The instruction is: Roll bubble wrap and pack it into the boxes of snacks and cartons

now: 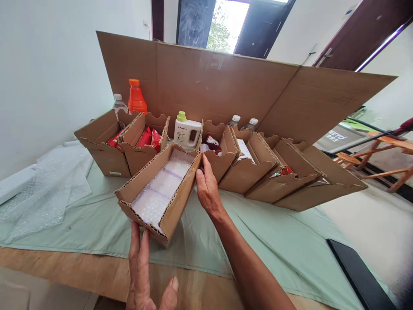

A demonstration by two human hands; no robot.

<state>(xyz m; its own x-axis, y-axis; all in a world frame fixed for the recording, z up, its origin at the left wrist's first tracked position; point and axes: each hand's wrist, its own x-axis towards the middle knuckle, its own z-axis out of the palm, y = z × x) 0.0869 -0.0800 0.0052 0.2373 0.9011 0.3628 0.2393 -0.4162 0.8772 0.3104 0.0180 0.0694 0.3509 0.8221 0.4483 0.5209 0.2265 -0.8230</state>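
Closest to us, it's the left hand (141, 282), fingertips up against the near end of an open cardboard tray (180, 200), thumb spread wide, nothing closed inside the grip. Over to the far left now: a sheet of bubble wrap (61, 176) sprawls across the green cloth (97, 219). Next along, an open carton (106, 159) with a red packet (115, 140) inside, and touching it a second carton (138, 159) carrying more red packets (145, 137). Behind that pair stand a white-capped clear bottle (118, 104) and an orange bottle (137, 99). And here, front and centre, sits the tray, slanting between the two hands, a bubble-wrapped bundle (161, 185) filling its floor; a white jug (184, 132) with a green cap stands just beyond. On its right wall, near the far corner, comes the right hand (209, 189), thumb and fingers close together; whether they pinch the board or merely steady it, one cannot tell. Rightward, a leaning row of cartons (277, 185), one showing a white item (245, 150), and at the edge a black slab (361, 275) lying flat.
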